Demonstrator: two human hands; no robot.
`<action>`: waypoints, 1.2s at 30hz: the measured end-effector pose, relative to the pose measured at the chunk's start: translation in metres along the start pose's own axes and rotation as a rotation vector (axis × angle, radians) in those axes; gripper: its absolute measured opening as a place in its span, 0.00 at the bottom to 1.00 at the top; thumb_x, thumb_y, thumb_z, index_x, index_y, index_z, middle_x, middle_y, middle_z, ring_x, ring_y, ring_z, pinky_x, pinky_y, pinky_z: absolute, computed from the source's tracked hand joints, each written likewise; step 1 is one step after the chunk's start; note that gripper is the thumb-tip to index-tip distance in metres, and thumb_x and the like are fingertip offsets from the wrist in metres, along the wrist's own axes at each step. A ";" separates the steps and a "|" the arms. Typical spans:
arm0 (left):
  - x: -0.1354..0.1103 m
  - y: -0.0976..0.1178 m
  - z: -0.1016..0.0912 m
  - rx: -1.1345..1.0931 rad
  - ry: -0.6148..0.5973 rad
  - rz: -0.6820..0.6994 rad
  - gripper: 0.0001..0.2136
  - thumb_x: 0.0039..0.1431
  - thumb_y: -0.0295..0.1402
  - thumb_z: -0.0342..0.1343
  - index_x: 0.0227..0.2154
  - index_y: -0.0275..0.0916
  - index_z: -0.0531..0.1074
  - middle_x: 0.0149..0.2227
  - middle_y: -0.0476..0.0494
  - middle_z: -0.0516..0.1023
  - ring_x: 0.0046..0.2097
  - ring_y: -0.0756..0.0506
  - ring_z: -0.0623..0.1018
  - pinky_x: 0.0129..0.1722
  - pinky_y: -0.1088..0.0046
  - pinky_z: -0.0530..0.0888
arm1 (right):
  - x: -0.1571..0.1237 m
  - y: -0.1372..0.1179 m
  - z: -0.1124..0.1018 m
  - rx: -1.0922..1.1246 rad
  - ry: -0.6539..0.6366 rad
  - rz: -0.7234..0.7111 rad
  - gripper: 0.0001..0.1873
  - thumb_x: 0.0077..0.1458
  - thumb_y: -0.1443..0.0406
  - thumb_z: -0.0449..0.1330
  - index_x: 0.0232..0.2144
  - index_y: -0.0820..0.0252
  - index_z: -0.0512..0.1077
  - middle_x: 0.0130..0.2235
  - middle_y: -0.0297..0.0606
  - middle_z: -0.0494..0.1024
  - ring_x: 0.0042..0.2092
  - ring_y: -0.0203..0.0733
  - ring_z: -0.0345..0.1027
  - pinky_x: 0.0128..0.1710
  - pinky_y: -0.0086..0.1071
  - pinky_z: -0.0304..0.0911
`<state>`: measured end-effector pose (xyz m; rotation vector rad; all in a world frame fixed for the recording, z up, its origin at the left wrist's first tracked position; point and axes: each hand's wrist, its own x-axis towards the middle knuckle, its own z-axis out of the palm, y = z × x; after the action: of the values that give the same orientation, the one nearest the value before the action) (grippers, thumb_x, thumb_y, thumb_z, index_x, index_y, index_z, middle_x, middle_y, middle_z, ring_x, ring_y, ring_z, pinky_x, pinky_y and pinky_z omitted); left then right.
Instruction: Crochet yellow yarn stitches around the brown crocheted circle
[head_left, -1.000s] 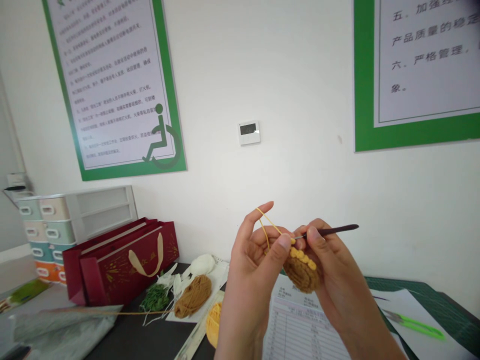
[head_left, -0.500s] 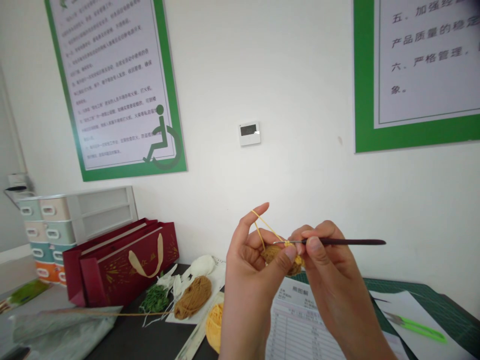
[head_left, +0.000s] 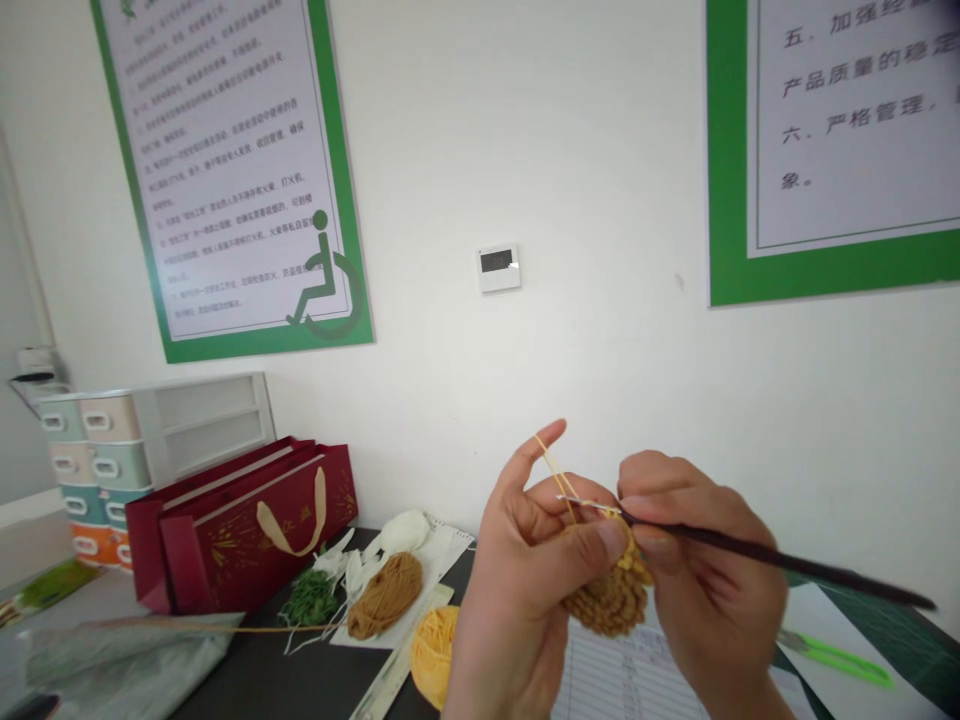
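Note:
My left hand (head_left: 536,560) pinches a small crochet piece (head_left: 611,597), brown with a yellow edge, between thumb and fingers. Its raised index finger carries a strand of yellow yarn (head_left: 553,462) that runs down to the work. In my right hand (head_left: 701,570) is a crochet hook (head_left: 787,560) with a dark handle, gripped between thumb and fingers. The hook's metal tip lies at the yellow edge, by the yarn strand. Part of the piece is hidden behind my left thumb.
On the dark table lie a yellow yarn ball (head_left: 433,655), a brown yarn skein (head_left: 386,595), green yarn (head_left: 309,598) and a ruler (head_left: 401,655). A printed sheet (head_left: 630,670) is under my hands. At right sits a green cutter (head_left: 836,658); red gift bags (head_left: 247,530) stand left.
Both hands have shifted right and nearer, bringing the crochet piece more into view. The hook has tilted, its handle end now pointing down to the right.

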<state>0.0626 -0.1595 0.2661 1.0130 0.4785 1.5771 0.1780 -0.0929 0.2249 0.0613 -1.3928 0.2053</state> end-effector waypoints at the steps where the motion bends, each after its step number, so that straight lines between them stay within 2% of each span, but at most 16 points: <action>1: -0.001 0.002 0.000 0.027 0.004 0.031 0.48 0.43 0.23 0.75 0.67 0.40 0.58 0.31 0.48 0.80 0.30 0.51 0.75 0.34 0.74 0.70 | 0.001 -0.001 0.003 0.085 -0.005 0.087 0.07 0.64 0.71 0.60 0.41 0.56 0.76 0.32 0.35 0.74 0.34 0.40 0.67 0.31 0.36 0.63; 5: -0.004 0.006 -0.001 0.101 -0.024 0.082 0.55 0.46 0.21 0.73 0.71 0.51 0.46 0.30 0.52 0.78 0.28 0.51 0.73 0.31 0.74 0.69 | 0.003 -0.003 0.005 0.293 -0.084 0.291 0.04 0.67 0.63 0.60 0.39 0.54 0.75 0.31 0.32 0.72 0.34 0.38 0.65 0.32 0.34 0.62; 9: -0.003 0.006 -0.004 0.105 -0.094 0.082 0.57 0.48 0.21 0.72 0.72 0.56 0.42 0.30 0.52 0.79 0.29 0.51 0.74 0.33 0.74 0.69 | 0.001 -0.002 -0.003 0.346 -0.145 0.374 0.05 0.67 0.60 0.60 0.38 0.53 0.75 0.31 0.31 0.71 0.34 0.36 0.65 0.33 0.34 0.61; 13: -0.001 0.004 -0.009 0.105 -0.140 0.108 0.57 0.50 0.20 0.71 0.71 0.62 0.40 0.30 0.51 0.80 0.31 0.49 0.76 0.38 0.69 0.71 | 0.000 -0.003 -0.004 0.404 -0.054 0.412 0.05 0.69 0.60 0.58 0.40 0.53 0.73 0.30 0.30 0.73 0.33 0.36 0.66 0.34 0.34 0.63; 17: 0.000 0.007 -0.014 0.122 -0.215 0.105 0.55 0.53 0.20 0.69 0.71 0.62 0.38 0.31 0.51 0.81 0.29 0.51 0.74 0.34 0.73 0.70 | 0.001 -0.007 -0.001 0.432 0.056 0.454 0.07 0.70 0.61 0.55 0.40 0.52 0.71 0.28 0.31 0.74 0.32 0.37 0.68 0.35 0.34 0.66; 22: 0.004 0.007 -0.019 0.096 -0.307 0.071 0.53 0.52 0.19 0.68 0.71 0.58 0.42 0.30 0.50 0.80 0.29 0.50 0.75 0.32 0.73 0.69 | 0.007 -0.016 0.003 0.640 0.102 0.694 0.12 0.71 0.60 0.52 0.35 0.54 0.71 0.24 0.30 0.70 0.26 0.34 0.65 0.26 0.28 0.62; 24: 0.005 0.006 -0.020 0.102 -0.307 0.072 0.53 0.50 0.20 0.69 0.71 0.56 0.45 0.29 0.50 0.79 0.30 0.48 0.76 0.33 0.70 0.71 | 0.009 -0.017 0.005 0.704 0.110 0.791 0.13 0.70 0.60 0.53 0.33 0.55 0.71 0.23 0.30 0.69 0.23 0.32 0.63 0.23 0.25 0.60; 26: 0.004 0.006 -0.018 0.154 -0.254 0.106 0.51 0.51 0.21 0.70 0.70 0.57 0.46 0.29 0.50 0.79 0.31 0.46 0.77 0.34 0.68 0.72 | 0.009 -0.016 0.007 0.709 0.117 0.854 0.14 0.69 0.58 0.54 0.32 0.56 0.72 0.22 0.29 0.67 0.23 0.31 0.61 0.23 0.24 0.59; 28: 0.003 0.006 -0.015 0.224 -0.172 0.148 0.51 0.52 0.22 0.70 0.70 0.60 0.46 0.31 0.51 0.80 0.29 0.48 0.76 0.32 0.69 0.71 | 0.009 -0.013 0.009 0.639 0.098 0.855 0.13 0.67 0.57 0.58 0.31 0.56 0.72 0.24 0.29 0.68 0.25 0.30 0.62 0.25 0.23 0.61; 32: 0.002 0.007 -0.008 0.312 -0.038 0.185 0.52 0.52 0.24 0.72 0.70 0.60 0.45 0.29 0.53 0.79 0.26 0.52 0.71 0.27 0.76 0.67 | 0.005 -0.008 0.010 0.448 0.003 0.711 0.07 0.62 0.59 0.65 0.33 0.53 0.74 0.36 0.31 0.77 0.38 0.33 0.71 0.40 0.25 0.68; 36: 0.003 0.005 -0.009 0.324 -0.014 0.200 0.51 0.53 0.25 0.71 0.70 0.60 0.45 0.30 0.53 0.77 0.26 0.52 0.71 0.27 0.77 0.66 | 0.001 -0.006 0.011 0.347 0.043 0.652 0.03 0.64 0.60 0.64 0.36 0.50 0.75 0.36 0.30 0.79 0.40 0.33 0.73 0.42 0.25 0.69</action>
<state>0.0522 -0.1560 0.2660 1.3513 0.6539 1.7020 0.1683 -0.1007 0.2281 -0.1127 -1.2837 0.9845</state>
